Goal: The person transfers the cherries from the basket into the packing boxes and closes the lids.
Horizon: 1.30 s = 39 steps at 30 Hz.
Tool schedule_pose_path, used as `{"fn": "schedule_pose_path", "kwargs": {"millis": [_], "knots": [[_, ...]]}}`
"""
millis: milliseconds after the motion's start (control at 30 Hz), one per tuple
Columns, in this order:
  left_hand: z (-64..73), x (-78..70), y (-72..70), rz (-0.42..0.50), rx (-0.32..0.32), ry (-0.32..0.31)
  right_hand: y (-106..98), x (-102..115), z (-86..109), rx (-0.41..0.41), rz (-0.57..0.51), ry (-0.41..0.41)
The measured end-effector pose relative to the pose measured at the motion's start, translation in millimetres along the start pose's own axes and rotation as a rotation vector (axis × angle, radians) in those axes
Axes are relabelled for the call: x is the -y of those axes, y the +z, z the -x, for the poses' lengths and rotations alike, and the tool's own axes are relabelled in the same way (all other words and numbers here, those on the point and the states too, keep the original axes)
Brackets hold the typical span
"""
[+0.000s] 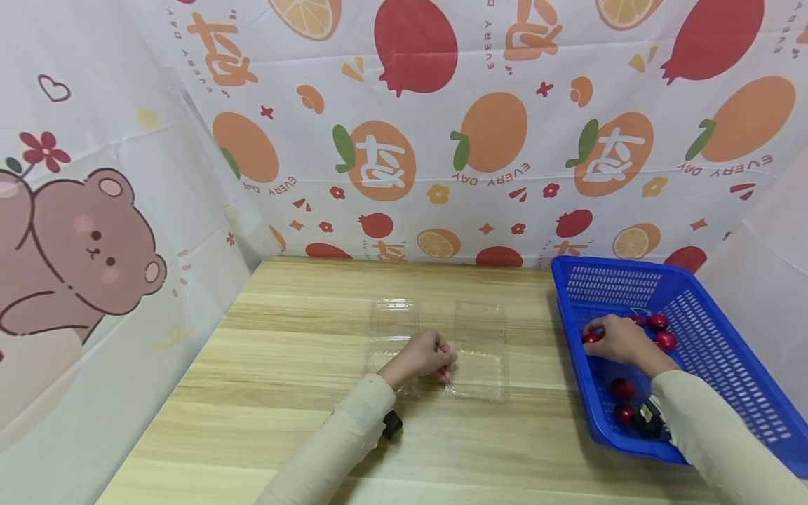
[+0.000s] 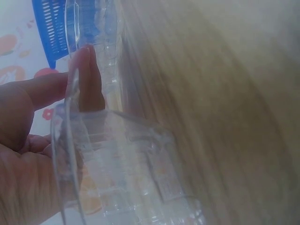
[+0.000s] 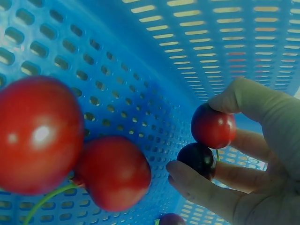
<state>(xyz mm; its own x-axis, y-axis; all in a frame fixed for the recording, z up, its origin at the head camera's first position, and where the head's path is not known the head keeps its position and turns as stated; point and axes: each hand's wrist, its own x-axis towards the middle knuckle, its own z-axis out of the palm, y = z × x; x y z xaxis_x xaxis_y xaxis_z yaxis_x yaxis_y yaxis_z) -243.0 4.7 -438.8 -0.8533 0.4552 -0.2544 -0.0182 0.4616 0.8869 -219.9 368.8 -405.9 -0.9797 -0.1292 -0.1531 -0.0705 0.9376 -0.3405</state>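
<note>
My left hand [image 1: 424, 353] is between two clear plastic boxes with their lids folded back. Thumb and fingers pinch the near left edge of the right box [image 1: 477, 372]; the left box [image 1: 393, 319] lies partly behind the hand and sleeve. In the left wrist view, a clear wall [image 2: 70, 101] passes between thumb and fingers. Inside the blue basket [image 1: 571, 372], my right hand [image 1: 621, 340] curls its thumb and fingers round a red cherry [image 3: 214, 126] and a darker cherry [image 3: 197, 159]. Two bigger-looking red cherries [image 3: 112, 173] with a green stem are close to the right wrist camera.
More cherries [image 1: 658, 322] lie at the basket's far side, and others [image 1: 623, 388] near its front left. A black wrist device [image 1: 393, 424] shows below the left sleeve. A fruit-print cloth [image 1: 442, 175] hangs behind the wooden table [image 1: 284, 365].
</note>
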Motion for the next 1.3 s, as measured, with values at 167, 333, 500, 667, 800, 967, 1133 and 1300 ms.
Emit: {"fn": "schedule_pose_path", "kwargs": {"millis": [167, 333, 500, 667, 800, 967, 1133, 1300], "knots": [[-0.6, 0.4, 0.6, 0.001, -0.001, 0.0, -0.6, 3.7, 2.2, -0.031, 0.007, 0.009], [-0.3, 0.9, 0.7, 0.006, -0.004, -0.004, -3.9, 9.3, 5.7, -0.058, -0.013, 0.027], [0.7, 1.2, 0.8, 0.018, -0.003, -0.01, -7.2, 12.3, 9.5, -0.101, -0.022, 0.007], [1.5, 1.1, 0.5, 0.008, -0.002, -0.006, -10.6, 14.2, 12.9, -0.141, -0.027, -0.004], [1.6, 0.1, -0.1, 0.0, -0.003, -0.004, -15.0, 18.2, 16.6, -0.163, -0.042, -0.001], [0.2, -1.1, 0.4, 0.011, 0.0, -0.014, -21.6, 26.8, 22.1, -0.177, -0.052, 0.016], [0.2, -0.5, 0.6, 0.007, -0.002, -0.014, -28.5, 31.1, 27.8, -0.175, -0.065, 0.021], [-0.3, 0.3, 0.8, -0.001, -0.001, -0.01, -35.7, 35.0, 32.9, -0.195, -0.071, 0.025]]}}
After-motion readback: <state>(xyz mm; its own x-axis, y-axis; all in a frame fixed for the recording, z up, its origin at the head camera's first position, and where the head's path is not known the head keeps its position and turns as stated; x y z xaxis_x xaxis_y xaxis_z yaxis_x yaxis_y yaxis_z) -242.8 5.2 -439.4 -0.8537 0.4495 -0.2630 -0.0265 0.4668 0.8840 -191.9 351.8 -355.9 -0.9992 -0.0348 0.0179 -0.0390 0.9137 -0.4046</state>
